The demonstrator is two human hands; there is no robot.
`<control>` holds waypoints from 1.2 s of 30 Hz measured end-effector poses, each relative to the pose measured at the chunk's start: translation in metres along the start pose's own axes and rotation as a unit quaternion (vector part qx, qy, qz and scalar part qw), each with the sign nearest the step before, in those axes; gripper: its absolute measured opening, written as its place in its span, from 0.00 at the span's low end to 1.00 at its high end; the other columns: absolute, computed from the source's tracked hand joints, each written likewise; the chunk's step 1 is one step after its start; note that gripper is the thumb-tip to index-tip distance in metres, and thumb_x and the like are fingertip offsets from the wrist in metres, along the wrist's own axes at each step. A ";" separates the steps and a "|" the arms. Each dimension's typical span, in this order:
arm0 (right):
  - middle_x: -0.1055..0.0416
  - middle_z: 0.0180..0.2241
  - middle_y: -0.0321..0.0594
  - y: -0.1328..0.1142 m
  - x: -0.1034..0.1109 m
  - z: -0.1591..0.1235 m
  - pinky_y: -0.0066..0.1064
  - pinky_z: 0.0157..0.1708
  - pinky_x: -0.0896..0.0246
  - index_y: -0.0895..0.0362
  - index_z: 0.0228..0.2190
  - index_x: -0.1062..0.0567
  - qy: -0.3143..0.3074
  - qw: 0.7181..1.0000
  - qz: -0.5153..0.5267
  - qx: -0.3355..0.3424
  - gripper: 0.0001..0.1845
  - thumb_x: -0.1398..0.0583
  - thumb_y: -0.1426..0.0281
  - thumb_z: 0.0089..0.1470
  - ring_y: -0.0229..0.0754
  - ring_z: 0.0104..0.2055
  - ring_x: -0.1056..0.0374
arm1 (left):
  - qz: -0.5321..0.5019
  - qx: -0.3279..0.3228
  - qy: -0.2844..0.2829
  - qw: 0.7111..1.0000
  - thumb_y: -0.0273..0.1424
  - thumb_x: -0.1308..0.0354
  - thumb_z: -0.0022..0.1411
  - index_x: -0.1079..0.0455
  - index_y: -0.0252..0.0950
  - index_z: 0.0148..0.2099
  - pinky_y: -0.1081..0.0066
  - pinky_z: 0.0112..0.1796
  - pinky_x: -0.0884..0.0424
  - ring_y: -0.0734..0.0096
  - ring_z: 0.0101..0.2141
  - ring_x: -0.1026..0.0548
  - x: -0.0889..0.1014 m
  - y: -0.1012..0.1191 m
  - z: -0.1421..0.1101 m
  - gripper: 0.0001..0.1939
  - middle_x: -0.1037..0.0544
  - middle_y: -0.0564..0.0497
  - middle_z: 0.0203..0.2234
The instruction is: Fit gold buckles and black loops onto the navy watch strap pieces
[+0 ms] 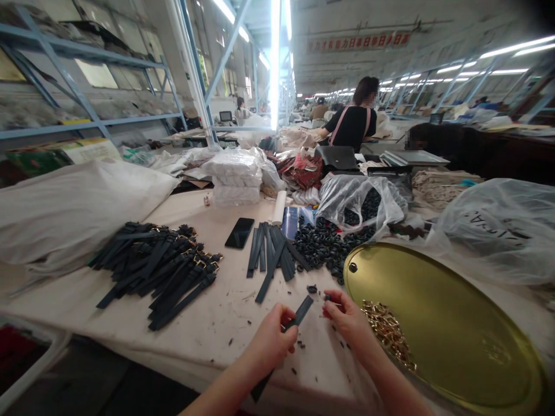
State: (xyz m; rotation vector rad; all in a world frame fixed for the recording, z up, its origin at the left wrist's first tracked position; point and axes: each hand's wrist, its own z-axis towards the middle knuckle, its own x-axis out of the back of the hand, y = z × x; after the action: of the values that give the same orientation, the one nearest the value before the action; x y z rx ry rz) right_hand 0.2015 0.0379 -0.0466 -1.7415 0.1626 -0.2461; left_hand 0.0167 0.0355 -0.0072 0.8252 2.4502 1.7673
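We see the strap (pixel 304 309) low in the middle, above the near part of the tabletop (pixel 225 341), gripped between the thumb and fingers of the left hand (pixel 277 332). The right hand (pixel 347 315) pinches a small dark piece (pixel 327 297), too small for us to identify, just beside the strap's tip; a loop (pixel 311 289) lies near that tip. Dark crumbs (pixel 300 345) dot the pale cover around the hands. Farther out we find loose straps (pixel 273 248), a heap of black loops (pixel 321 245) and a phone (pixel 239 233), with buckled straps (pixel 160 260) piled to the left. At right a gold tray (pixel 455 306) bears brass bits (pixel 388 332). Beyond, we see white packs (pixel 236 173) and clear bags (pixel 498 231), then a long workroom with blue shelves (pixel 139 118), strip lights (pixel 275 63), a red banner (pixel 358 41) and a co-worker (pixel 353 124) in dark clothes.
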 end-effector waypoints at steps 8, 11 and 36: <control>0.28 0.31 0.37 -0.010 -0.003 -0.025 0.32 0.34 0.33 0.56 0.34 0.27 -0.027 0.976 0.172 -0.128 0.19 0.35 0.60 0.39 0.36 0.27 0.33 | -0.093 0.012 -0.061 0.994 0.26 0.51 0.49 0.42 0.35 0.39 0.82 0.15 0.42 0.82 0.15 0.35 0.001 0.005 -0.007 0.12 0.35 0.59 0.21; 0.28 0.29 0.36 -0.014 -0.006 -0.031 0.30 0.33 0.34 0.56 0.34 0.26 -0.052 0.962 0.217 -0.159 0.19 0.34 0.61 0.37 0.34 0.26 0.34 | -0.087 0.005 -0.098 0.991 0.24 0.52 0.48 0.40 0.35 0.41 0.81 0.15 0.41 0.83 0.15 0.36 0.002 0.006 -0.012 0.14 0.34 0.59 0.21; 0.28 0.24 0.31 -0.017 -0.008 -0.071 0.17 0.22 0.40 0.58 0.22 0.28 -0.034 0.917 0.336 -0.211 0.12 0.32 0.66 0.37 0.28 0.24 0.37 | 0.151 -0.109 -0.072 0.980 0.34 0.59 0.60 0.32 0.36 0.42 0.71 0.41 0.38 0.67 0.38 0.32 0.004 0.009 -0.040 0.16 0.28 0.48 0.35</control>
State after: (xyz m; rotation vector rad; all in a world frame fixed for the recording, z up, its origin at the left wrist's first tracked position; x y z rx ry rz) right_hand 0.1755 -0.0249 -0.0183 -1.9996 0.7941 0.3826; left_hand 0.0047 0.0044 0.0166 1.3034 2.0825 1.9420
